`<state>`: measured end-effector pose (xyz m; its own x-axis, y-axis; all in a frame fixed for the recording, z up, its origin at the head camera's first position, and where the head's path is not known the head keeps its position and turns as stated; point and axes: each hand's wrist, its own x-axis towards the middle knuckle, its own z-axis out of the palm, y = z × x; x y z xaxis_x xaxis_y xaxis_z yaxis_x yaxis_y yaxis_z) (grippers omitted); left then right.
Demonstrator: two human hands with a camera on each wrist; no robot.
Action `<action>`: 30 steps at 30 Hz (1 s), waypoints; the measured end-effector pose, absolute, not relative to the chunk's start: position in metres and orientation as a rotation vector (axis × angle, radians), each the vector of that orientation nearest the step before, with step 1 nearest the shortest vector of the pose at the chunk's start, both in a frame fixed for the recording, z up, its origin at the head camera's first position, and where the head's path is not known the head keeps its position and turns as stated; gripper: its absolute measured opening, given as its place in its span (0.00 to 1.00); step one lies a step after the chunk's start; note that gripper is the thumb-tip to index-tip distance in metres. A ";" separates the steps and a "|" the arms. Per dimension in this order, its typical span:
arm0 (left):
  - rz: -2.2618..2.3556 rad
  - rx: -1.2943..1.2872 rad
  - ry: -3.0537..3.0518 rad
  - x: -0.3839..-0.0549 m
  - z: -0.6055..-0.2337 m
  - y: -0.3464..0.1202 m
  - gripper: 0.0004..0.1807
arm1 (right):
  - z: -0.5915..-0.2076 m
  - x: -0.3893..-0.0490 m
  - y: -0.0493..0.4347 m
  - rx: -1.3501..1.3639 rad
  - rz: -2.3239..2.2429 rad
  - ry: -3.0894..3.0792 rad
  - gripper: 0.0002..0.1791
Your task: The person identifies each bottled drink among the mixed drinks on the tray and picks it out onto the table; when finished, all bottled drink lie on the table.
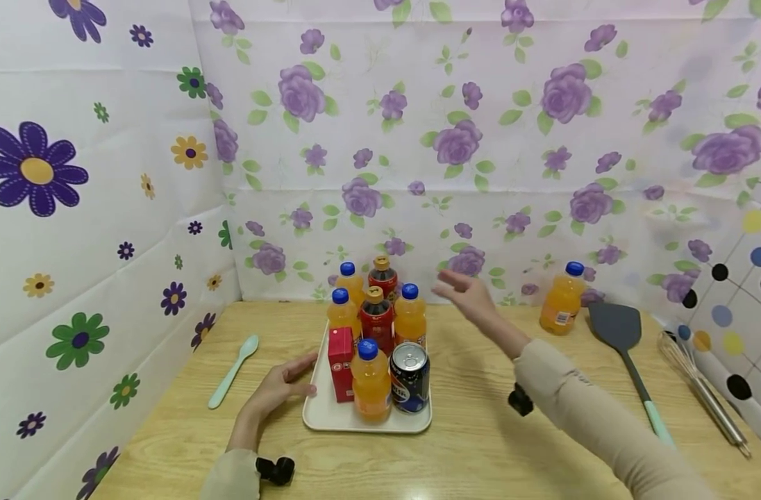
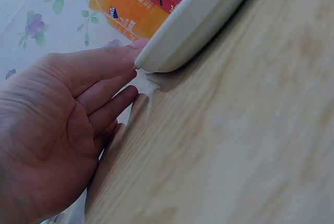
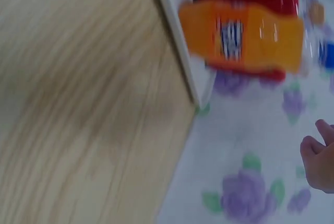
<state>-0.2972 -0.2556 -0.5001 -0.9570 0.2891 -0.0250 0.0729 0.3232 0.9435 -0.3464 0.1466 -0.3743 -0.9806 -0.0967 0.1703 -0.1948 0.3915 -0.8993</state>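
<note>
Drinks (image 1: 378, 323) stand on the white tray (image 1: 320, 414) at 6 o'clock. Eight seem done; one orange bottle (image 1: 562, 303), off at 3 o'clock, may remain. The left hand (image 1: 273, 390) touches the tray's 9 o'clock edge, fingers loose; the right hand (image 1: 472, 298) holds nothing.

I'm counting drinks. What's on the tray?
Four orange bottles, two red-labelled bottles, a red carton and a black can. Much of the tray behind them is hidden.

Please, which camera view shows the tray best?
The head view: it shows the tray from above, with its near rim and both near corners. The left wrist view shows only part of its outer side; the right wrist view, a blurred edge and corner.
</note>
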 end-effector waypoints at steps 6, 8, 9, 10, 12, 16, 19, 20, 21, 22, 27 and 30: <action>1.713 0.351 2.378 -0.295 -0.503 -0.258 0.40 | -0.396 -0.349 0.089 0.296 1.752 -2.469 0.33; 1.717 0.353 2.370 -0.294 -0.505 -0.257 0.40 | -0.402 -0.349 0.080 0.255 1.755 -2.434 0.30; 1.712 0.354 2.371 -0.294 -0.505 -0.257 0.40 | -0.404 -0.349 0.077 0.233 1.756 -2.423 0.29; 1.708 0.354 2.372 -0.293 -0.505 -0.257 0.40 | -0.405 -0.349 0.076 0.217 1.758 -2.411 0.29; 1.697 0.354 2.384 -0.293 -0.504 -0.258 0.40 | -0.406 -0.349 0.075 0.199 1.755 -2.403 0.28; 1.694 0.352 2.403 -0.294 -0.501 -0.260 0.39 | -0.404 -0.350 0.077 0.207 1.757 -2.404 0.28; 1.697 0.353 2.400 -0.294 -0.500 -0.261 0.40 | -0.403 -0.349 0.077 0.224 1.760 -2.398 0.28; 1.701 0.351 2.393 -0.294 -0.500 -0.261 0.40 | -0.403 -0.349 0.077 0.226 1.766 -2.397 0.28; 1.696 0.352 2.393 -0.294 -0.500 -0.261 0.40 | -0.402 -0.349 0.077 0.223 1.770 -2.398 0.28; 1.692 0.350 2.391 -0.294 -0.500 -0.260 0.40 | -0.402 -0.349 0.077 0.219 1.774 -2.400 0.27; 1.701 0.332 2.397 -0.294 -0.499 -0.258 0.39 | -0.398 -0.349 0.078 0.184 1.779 -2.417 0.28; 1.696 0.345 2.394 -0.295 -0.498 -0.255 0.39 | -0.396 -0.349 0.081 0.147 1.775 -2.429 0.28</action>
<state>-0.2947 -0.2549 -0.4980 -0.9554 0.2949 -0.0181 0.0808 0.3195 0.9441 -0.3486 0.0807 -0.3964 -0.9868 -0.0023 0.1617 -0.1547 0.3036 -0.9402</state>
